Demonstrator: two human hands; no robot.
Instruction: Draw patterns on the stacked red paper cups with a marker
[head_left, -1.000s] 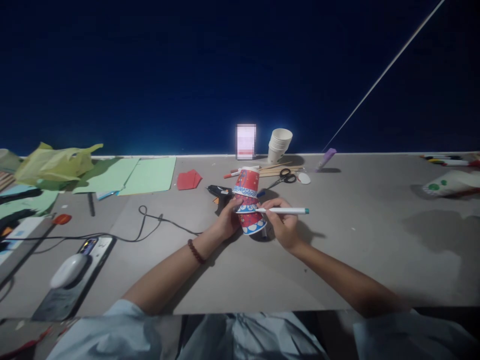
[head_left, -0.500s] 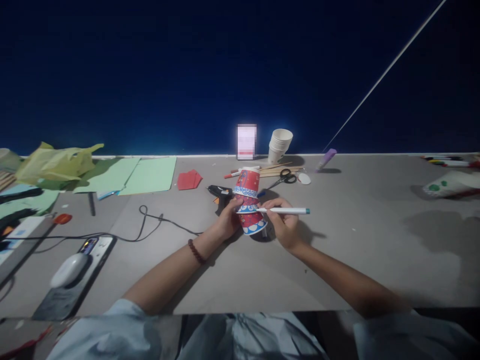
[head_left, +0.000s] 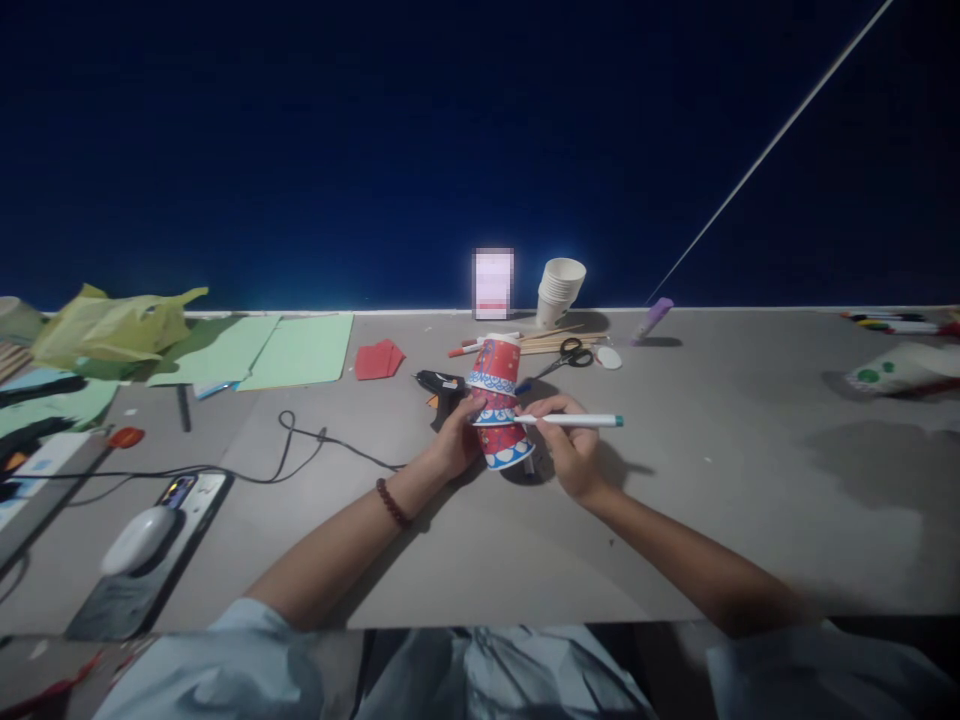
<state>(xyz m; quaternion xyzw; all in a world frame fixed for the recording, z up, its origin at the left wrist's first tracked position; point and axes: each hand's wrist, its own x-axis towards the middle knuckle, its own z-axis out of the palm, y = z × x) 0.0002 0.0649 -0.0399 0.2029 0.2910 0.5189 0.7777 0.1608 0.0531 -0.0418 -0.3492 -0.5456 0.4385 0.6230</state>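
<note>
The left hand (head_left: 456,437) was closed around the side of a tower of patterned cups (head_left: 496,362), three red, blue and white ones set mouth down on one another, in front of the person and over the middle of the counter (head_left: 675,500). Whether the lowest cup touched the counter could not be told. The right hand (head_left: 566,450) pinched a white marker (head_left: 589,421) with a green end, its tip at the right edge of the middle cup; contact there was too small to make out.

A black glue gun (head_left: 441,382) lay just beyond the left hand. Behind the tower were wooden sticks (head_left: 559,344), a pair of scissors (head_left: 576,352) and a white disc (head_left: 608,357), with a stack of white cups (head_left: 559,285) farther back. Red paper (head_left: 378,359) lay to the left, between the glue gun and sheets of green paper (head_left: 307,350). A yellow bag (head_left: 112,328) rested at the far left.
</note>
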